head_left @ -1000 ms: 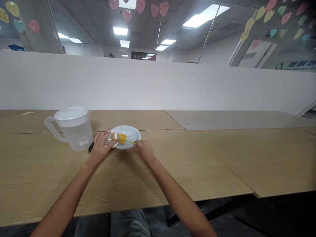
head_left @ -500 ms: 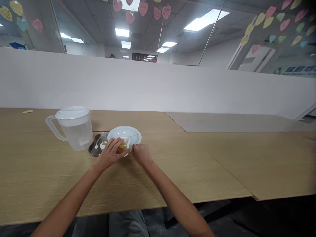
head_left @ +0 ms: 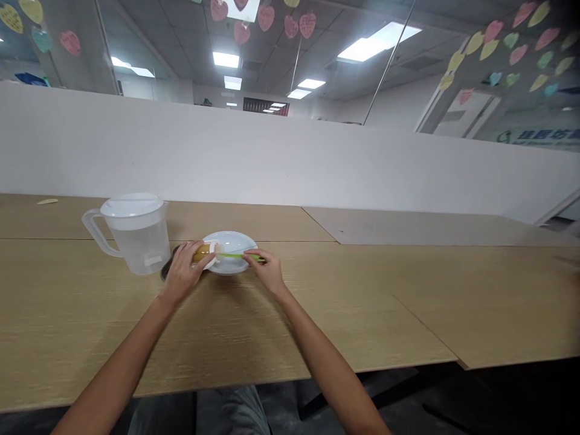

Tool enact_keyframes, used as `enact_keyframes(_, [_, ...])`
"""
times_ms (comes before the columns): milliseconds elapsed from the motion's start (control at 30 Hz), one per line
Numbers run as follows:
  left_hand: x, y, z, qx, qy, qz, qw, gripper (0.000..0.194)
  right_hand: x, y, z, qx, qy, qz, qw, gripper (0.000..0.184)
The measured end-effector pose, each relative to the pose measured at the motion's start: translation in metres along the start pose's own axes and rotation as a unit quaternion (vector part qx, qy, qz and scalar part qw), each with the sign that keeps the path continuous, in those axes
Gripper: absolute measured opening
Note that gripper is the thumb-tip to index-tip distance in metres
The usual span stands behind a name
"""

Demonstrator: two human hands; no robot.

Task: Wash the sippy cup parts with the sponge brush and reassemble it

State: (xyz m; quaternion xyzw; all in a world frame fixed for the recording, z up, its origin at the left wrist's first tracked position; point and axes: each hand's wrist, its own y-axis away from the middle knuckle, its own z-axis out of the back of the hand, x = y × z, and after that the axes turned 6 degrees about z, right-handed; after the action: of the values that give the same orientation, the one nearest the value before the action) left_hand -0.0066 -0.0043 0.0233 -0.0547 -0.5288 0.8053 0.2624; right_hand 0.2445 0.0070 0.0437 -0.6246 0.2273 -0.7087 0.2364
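My left hand [head_left: 182,270] is closed round a clear bottle [head_left: 200,252] with a yellow-brown look, lying on its side. The bottle's wide white-rimmed mouth faces right, over the left part of a white plate [head_left: 235,237]. In my right hand [head_left: 268,269] a thin green stick [head_left: 232,255] is pinched between thumb and fingers, pointing left at the bottle's mouth. Whether its tip is inside the mouth is too small to tell. A dark metal tray [head_left: 165,272] shows behind my left hand, which hides most of it and what lies in it.
A translucent lidded pitcher [head_left: 140,238] stands left of the tray, its handle to the left. Farther back on the wooden table [head_left: 344,302] lies a small flat pale piece [head_left: 48,201]. A white partition wall [head_left: 290,163] rises behind the table.
My left hand has shifted left with the bottle, now covering the small white parts in the tray. My right hand has risen slightly and moved right, and the green stick now shows plainly.
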Motion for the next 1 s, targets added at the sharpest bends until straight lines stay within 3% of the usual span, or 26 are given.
enact_keyframes(100, [-0.002, -0.003, 0.002, 0.011, -0.005, -0.032, 0.999, 0.051, 0.003, -0.005, 0.002, -0.061, -0.177, -0.148, 0.971, 0.039])
enact_keyframes(200, [-0.002, -0.005, 0.002, 0.031, -0.021, -0.037, 0.999, 0.053, 0.001, -0.013, 0.009, -0.148, -0.26, -0.207, 0.932, 0.034])
enact_keyframes(433, [0.014, 0.001, -0.002, 0.028, -0.044, 0.028, 0.998, 0.051, -0.027, -0.026, 0.037, -0.345, -0.314, -0.253, 0.848, 0.01])
enact_keyframes(567, [0.02, 0.002, -0.004, 0.054, -0.027, 0.001, 0.998, 0.053, -0.041, -0.028, 0.046, -0.424, -0.258, -0.279, 0.822, 0.004])
enact_keyframes(667, [0.017, 0.0, -0.004, 0.07, -0.03, -0.018, 0.997, 0.052, -0.042, -0.027, 0.043, -0.418, -0.248, -0.282, 0.827, 0.004])
enact_keyframes(767, [0.013, -0.001, -0.003, 0.052, -0.028, 0.048, 0.997, 0.046, -0.034, -0.027, 0.038, -0.381, -0.279, -0.255, 0.844, 0.007])
enact_keyframes(900, [0.011, -0.002, -0.001, 0.003, 0.023, 0.142, 0.99, 0.039, -0.017, -0.025, 0.028, -0.268, -0.339, -0.204, 0.878, 0.015])
enact_keyframes(1000, [0.01, -0.001, -0.001, -0.014, 0.043, 0.121, 0.992, 0.038, -0.008, -0.022, 0.019, -0.189, -0.353, -0.195, 0.895, 0.025])
